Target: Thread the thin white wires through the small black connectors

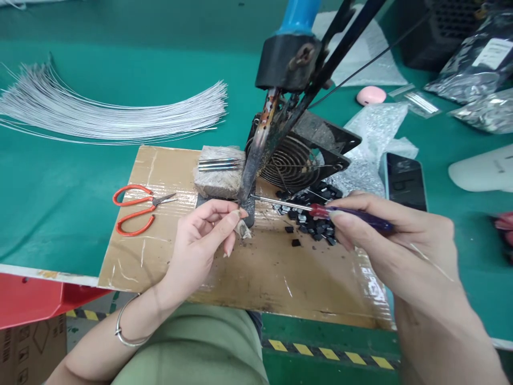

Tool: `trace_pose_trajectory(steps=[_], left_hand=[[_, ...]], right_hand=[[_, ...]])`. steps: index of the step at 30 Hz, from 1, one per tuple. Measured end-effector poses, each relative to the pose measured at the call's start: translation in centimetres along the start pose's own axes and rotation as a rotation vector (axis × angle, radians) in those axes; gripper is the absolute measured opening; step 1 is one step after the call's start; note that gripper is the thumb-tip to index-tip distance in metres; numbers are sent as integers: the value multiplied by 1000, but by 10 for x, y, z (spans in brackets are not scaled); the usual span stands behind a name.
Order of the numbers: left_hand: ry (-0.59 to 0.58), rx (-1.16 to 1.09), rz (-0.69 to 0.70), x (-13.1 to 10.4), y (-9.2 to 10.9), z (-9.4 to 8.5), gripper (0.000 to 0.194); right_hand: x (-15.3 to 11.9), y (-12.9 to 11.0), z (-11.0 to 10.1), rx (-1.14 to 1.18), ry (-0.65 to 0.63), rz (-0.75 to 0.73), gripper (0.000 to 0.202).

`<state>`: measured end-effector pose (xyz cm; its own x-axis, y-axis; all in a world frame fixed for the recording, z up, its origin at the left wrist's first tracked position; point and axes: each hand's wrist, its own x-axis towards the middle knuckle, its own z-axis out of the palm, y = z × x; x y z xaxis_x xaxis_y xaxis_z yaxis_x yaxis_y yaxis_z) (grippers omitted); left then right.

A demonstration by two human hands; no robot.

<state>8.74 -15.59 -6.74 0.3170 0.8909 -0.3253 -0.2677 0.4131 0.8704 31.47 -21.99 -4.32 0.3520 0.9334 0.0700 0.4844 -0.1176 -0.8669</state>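
Note:
My left hand (204, 235) pinches a small grey part (242, 229) between thumb and fingers, right under the tip of a mounted soldering iron (256, 155). My right hand (396, 240) grips a thin screwdriver (320, 210) with a red and purple handle, its metal shaft pointing left at the iron's tip. Both hands hover over a taped cardboard sheet (256, 267). A heap of small black components (312, 216) lies just below the screwdriver.
Orange-handled scissors (136, 208) lie on the cardboard's left. A sponge block (218, 171) with metal tips and a black fan (300, 155) sit behind the iron. A bundle of silver wires (108, 112), a phone (404, 182), a pink disc (371, 95) and plastic bags (473, 64) rest on the green table.

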Motion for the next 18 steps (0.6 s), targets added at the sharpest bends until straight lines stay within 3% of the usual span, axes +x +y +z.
trace_pose_trajectory(steps=[7,18], left_hand=[[-16,-5,12,1,-2,-1,8],[-49,-10,35,0,-3,-3,8]], right_hand=[[1,-5,-1,36,6,79,18],[7,-8,-4,164,-110,316,39]])
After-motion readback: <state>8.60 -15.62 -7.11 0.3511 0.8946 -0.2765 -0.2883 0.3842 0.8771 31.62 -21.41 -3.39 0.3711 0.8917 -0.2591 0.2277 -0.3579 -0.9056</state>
